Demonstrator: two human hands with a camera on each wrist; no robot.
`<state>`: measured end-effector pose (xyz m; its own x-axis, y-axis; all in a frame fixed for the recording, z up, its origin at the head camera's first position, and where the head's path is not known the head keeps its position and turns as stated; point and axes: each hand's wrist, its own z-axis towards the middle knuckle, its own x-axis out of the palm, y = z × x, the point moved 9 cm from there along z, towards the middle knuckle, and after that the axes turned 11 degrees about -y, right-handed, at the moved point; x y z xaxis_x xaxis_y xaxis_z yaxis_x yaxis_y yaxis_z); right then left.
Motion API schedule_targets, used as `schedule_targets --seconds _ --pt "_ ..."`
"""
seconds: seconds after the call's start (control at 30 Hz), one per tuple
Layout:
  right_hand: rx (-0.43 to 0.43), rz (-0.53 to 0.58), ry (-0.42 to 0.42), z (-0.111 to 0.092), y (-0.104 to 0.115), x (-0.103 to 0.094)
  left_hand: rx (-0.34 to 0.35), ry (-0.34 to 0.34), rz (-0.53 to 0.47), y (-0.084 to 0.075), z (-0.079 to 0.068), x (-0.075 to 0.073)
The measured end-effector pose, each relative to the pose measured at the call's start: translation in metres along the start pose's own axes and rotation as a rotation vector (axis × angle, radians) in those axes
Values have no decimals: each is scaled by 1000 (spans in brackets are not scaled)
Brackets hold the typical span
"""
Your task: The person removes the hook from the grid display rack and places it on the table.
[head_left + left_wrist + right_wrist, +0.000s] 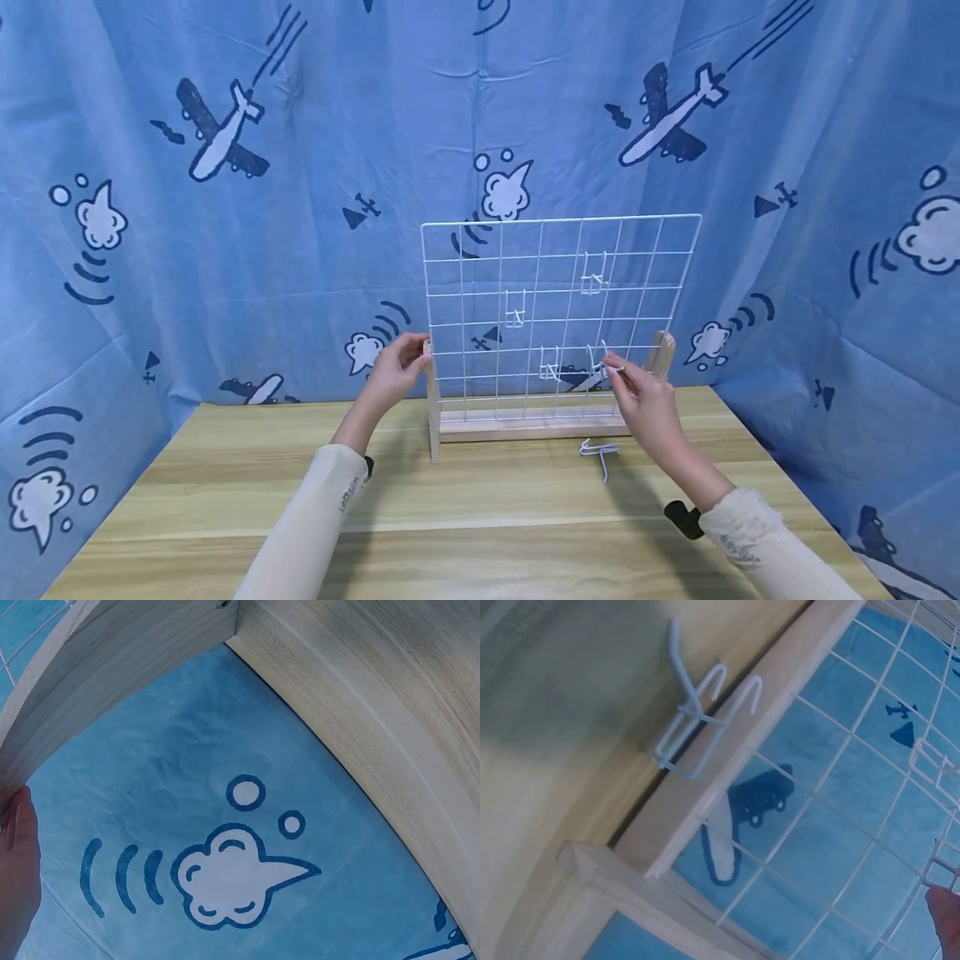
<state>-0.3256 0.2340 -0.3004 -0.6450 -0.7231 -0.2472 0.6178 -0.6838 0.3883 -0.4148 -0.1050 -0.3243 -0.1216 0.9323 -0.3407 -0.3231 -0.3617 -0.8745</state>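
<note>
A white wire grid [562,219] stands upright in a wooden stand [525,430]. My left hand [393,368] grips the top of the stand's left post [433,408]; in the left wrist view only part of that hand [21,877] shows, against the wood. At the grid's lower right, my right hand [648,410] pinches a white wire hook [589,358], its prongs up against the grid wires. The right wrist view catches a fingertip at this hook [931,870]. Three similar hooks hang on the grid: upper right [592,284], middle [515,317] and lower middle [550,371].
A loose wire hook [598,449] lies on the wooden table [480,542] in front of the stand, below my right hand. The stand's right post [662,354] rises just behind that hand. A blue curtain [337,167] with printed airplanes surrounds the table's back and sides.
</note>
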Motion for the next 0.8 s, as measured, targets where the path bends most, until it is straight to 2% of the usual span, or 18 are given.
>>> schedule_targets --seconds 0.33,0.6,0.8 --pt "28 14 80 -14 -4 9 18 0 1 0 0 1" --pt "-29 52 75 -23 -5 14 6 2 4 1 -1 1" --pt "-79 -4 78 -27 -3 17 13 1 11 0 0 0"
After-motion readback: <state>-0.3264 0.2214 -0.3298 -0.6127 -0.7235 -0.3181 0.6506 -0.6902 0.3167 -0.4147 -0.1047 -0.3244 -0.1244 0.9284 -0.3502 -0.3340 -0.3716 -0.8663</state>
